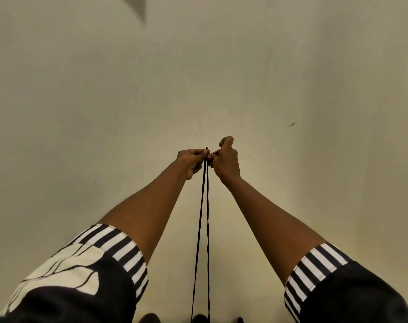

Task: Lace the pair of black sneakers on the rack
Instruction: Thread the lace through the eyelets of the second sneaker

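Observation:
A black shoelace (202, 229) runs in two taut strands from the bottom edge of the view up to my hands, which are stretched out in front of a plain wall. My left hand (191, 162) pinches the strands near their upper ends. Touching it on the right, my right hand (225, 159) pinches the same ends, and a short tip sticks up between the two hands. A dark shape (199, 319) at the bottom edge, where the strands lead, is mostly cut off; I cannot tell if it is a sneaker. No rack is in view.
A bare beige wall (221, 78) fills the view behind my hands. A grey shadowed corner (136, 5) shows at the top left. My striped black-and-white sleeves (119, 252) frame both lower corners.

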